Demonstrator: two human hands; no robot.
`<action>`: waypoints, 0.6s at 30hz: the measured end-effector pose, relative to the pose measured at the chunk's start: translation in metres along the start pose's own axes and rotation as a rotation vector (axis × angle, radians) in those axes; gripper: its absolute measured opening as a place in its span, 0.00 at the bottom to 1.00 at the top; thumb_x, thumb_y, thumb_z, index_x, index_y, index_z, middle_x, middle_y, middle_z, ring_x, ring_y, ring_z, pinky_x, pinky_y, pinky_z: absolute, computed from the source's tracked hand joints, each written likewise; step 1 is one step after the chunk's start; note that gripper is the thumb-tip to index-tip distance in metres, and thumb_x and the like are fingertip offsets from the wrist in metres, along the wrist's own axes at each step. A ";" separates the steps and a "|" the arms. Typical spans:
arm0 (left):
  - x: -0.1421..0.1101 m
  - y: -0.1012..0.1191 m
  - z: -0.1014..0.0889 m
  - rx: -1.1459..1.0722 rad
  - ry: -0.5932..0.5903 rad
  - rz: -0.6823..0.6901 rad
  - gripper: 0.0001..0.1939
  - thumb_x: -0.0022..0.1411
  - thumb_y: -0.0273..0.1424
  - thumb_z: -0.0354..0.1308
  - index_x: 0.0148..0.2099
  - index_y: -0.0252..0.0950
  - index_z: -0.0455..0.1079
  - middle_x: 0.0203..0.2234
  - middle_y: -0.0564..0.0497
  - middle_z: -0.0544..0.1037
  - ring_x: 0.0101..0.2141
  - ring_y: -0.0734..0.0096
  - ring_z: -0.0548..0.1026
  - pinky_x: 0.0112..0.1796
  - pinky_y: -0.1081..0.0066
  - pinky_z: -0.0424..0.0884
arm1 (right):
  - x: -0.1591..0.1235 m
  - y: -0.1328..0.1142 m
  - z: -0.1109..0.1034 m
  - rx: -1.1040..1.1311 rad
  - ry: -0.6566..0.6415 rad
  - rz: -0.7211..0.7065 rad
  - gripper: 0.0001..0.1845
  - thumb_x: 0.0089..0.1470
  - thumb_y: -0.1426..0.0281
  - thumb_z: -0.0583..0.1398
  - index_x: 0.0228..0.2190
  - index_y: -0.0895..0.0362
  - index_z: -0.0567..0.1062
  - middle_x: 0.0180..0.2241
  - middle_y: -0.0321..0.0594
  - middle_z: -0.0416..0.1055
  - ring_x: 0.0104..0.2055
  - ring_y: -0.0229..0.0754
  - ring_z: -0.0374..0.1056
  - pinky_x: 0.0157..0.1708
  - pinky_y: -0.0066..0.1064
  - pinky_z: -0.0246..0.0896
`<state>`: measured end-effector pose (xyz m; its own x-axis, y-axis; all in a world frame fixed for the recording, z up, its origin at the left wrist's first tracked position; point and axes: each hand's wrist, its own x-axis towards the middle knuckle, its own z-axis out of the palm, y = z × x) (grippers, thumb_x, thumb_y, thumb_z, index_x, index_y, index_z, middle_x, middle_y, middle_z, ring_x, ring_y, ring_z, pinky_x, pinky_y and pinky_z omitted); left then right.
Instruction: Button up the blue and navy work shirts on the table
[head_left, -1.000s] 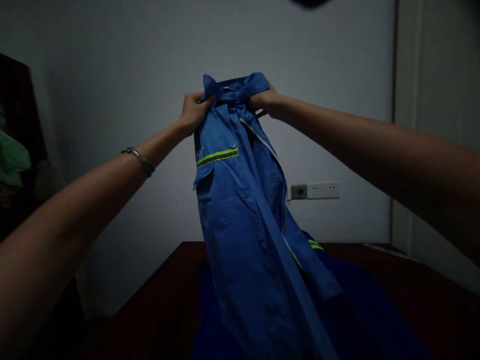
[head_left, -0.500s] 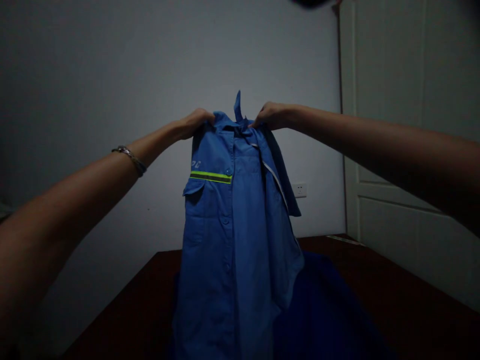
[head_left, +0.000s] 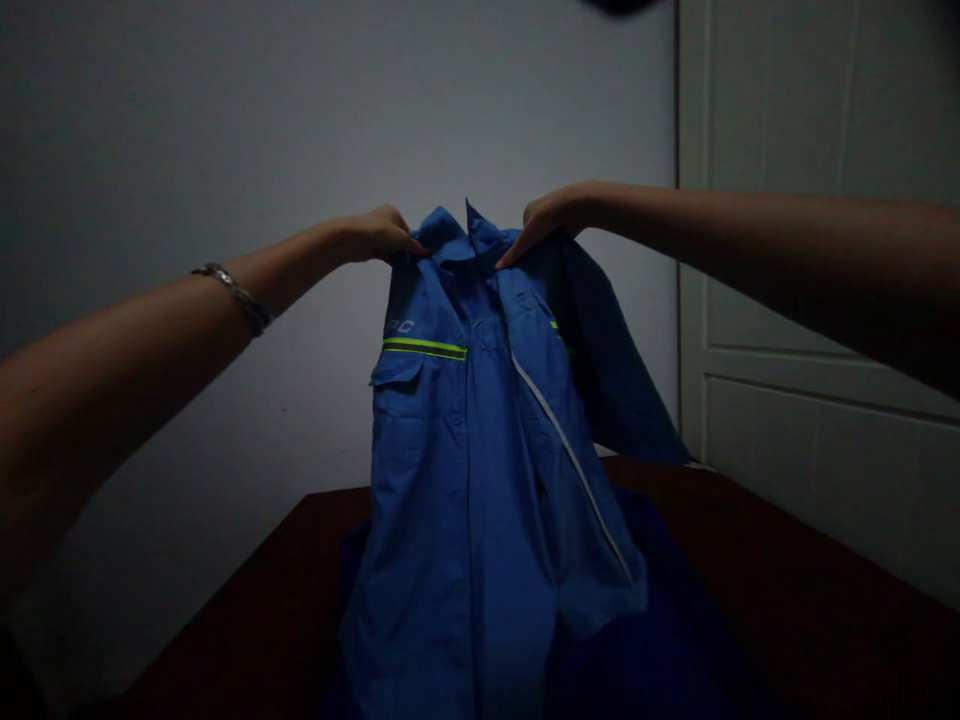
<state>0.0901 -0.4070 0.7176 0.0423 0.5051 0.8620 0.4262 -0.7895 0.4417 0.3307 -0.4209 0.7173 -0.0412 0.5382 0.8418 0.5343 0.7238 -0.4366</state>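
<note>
A blue work jacket [head_left: 420, 450] hangs upright between my hands, its front facing me and partly open. It has a collar, a chest pocket flap, white letters and a yellow-green reflective stripe. My left hand [head_left: 386, 235] pinches it at the shoulder, left of the collar. On the other side of the collar, my right hand [head_left: 544, 222] grips the cloth, thumb pointing down along the front edge. One sleeve hangs out to the right below my right hand. The jacket's lower end runs out of the bottom of the picture.
Beneath the jacket, darker blue cloth [head_left: 660, 610] lies on a dark red surface [head_left: 247, 590]. A pale wall [head_left: 225, 120] stands behind, and a light panelled door [head_left: 795, 300] is at the right. The light is dim.
My right hand has risen slightly and its side of the jacket has spread to the right. The right sleeve has swung outward, and the front gapes wider near the collar.
</note>
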 end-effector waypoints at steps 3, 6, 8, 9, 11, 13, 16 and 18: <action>-0.005 0.002 0.006 -0.058 -0.080 0.098 0.13 0.37 0.31 0.66 0.28 0.33 0.68 0.19 0.51 0.72 0.36 0.64 0.71 0.38 0.62 0.66 | -0.009 -0.008 -0.007 -0.537 -0.032 0.143 0.13 0.32 0.70 0.67 0.13 0.66 0.69 0.13 0.36 0.67 0.34 0.43 0.70 0.32 0.32 0.66; -0.002 -0.001 0.008 -0.151 -0.151 0.216 0.17 0.36 0.36 0.67 0.30 0.36 0.67 0.20 0.56 0.73 0.33 0.71 0.69 0.40 0.63 0.65 | -0.017 -0.013 -0.015 -0.465 -0.112 0.092 0.16 0.42 0.65 0.61 0.17 0.69 0.71 0.16 0.37 0.70 0.37 0.41 0.70 0.34 0.29 0.64; 0.000 -0.004 0.008 -0.160 -0.096 0.280 0.19 0.36 0.37 0.67 0.31 0.38 0.66 0.20 0.59 0.72 0.31 0.75 0.66 0.39 0.66 0.64 | -0.018 -0.014 -0.022 -0.263 -0.245 0.089 0.16 0.47 0.67 0.58 0.22 0.71 0.73 0.21 0.38 0.72 0.36 0.36 0.70 0.32 0.25 0.63; 0.000 -0.005 0.009 -0.135 -0.046 0.304 0.18 0.37 0.37 0.67 0.31 0.38 0.65 0.19 0.61 0.72 0.31 0.76 0.65 0.38 0.68 0.63 | -0.017 -0.013 -0.025 -0.157 -0.307 0.082 0.15 0.47 0.68 0.58 0.25 0.71 0.73 0.24 0.38 0.74 0.36 0.35 0.70 0.32 0.23 0.62; -0.001 -0.007 0.011 -0.038 0.025 0.352 0.15 0.41 0.38 0.66 0.29 0.39 0.65 0.18 0.62 0.71 0.30 0.77 0.64 0.38 0.71 0.62 | -0.012 -0.010 -0.033 0.005 -0.384 0.044 0.13 0.44 0.73 0.61 0.32 0.71 0.73 0.29 0.41 0.75 0.34 0.36 0.70 0.30 0.24 0.64; -0.005 -0.006 0.015 0.082 0.059 0.406 0.12 0.44 0.38 0.64 0.28 0.39 0.64 0.16 0.63 0.69 0.31 0.77 0.62 0.38 0.74 0.60 | -0.006 -0.005 -0.041 0.077 -0.413 0.006 0.16 0.41 0.79 0.62 0.37 0.71 0.72 0.32 0.45 0.75 0.34 0.38 0.70 0.28 0.28 0.65; -0.009 -0.001 0.018 0.225 0.125 0.433 0.11 0.46 0.36 0.63 0.25 0.38 0.65 0.12 0.61 0.63 0.35 0.76 0.60 0.41 0.78 0.57 | -0.001 -0.001 -0.048 0.032 -0.326 -0.018 0.18 0.39 0.82 0.62 0.37 0.73 0.71 0.30 0.44 0.75 0.34 0.41 0.71 0.28 0.31 0.65; -0.009 0.003 0.018 0.307 0.166 0.389 0.13 0.45 0.35 0.65 0.20 0.37 0.63 0.09 0.59 0.57 0.36 0.74 0.60 0.42 0.78 0.55 | -0.003 -0.001 -0.050 -0.082 -0.193 -0.031 0.15 0.37 0.80 0.63 0.33 0.73 0.72 0.26 0.39 0.74 0.35 0.42 0.70 0.29 0.32 0.65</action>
<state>0.1075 -0.4075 0.7067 0.1172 0.1127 0.9867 0.6541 -0.7564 0.0087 0.3726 -0.4450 0.7314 -0.2150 0.5946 0.7747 0.5968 0.7079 -0.3778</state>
